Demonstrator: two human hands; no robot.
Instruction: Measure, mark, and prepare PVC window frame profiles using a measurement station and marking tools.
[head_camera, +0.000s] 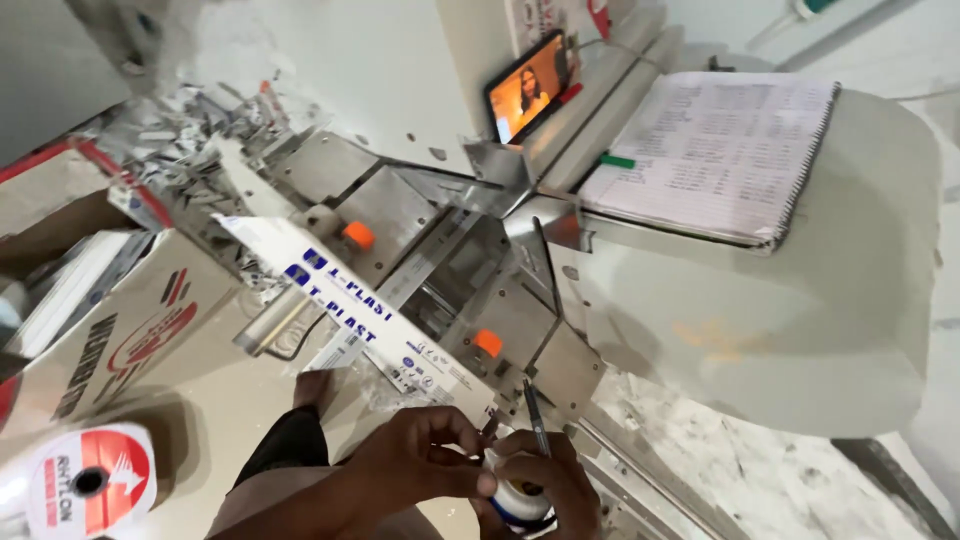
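A single head-worn camera looked steeply down and forward, tilted clockwise, from close above the grey steel packing machine (450, 290). The person's hands sat at the bottom edge, the white spiral-bound ledger (715, 150) farther off, upper right.

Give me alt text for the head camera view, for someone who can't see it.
Two hands, the left hand and right hand, hold a small white tape roll beside a metal packaging machine fed with a printed white strip. A ruled notebook and lit phone lie beyond; a cardboard box sits at left.
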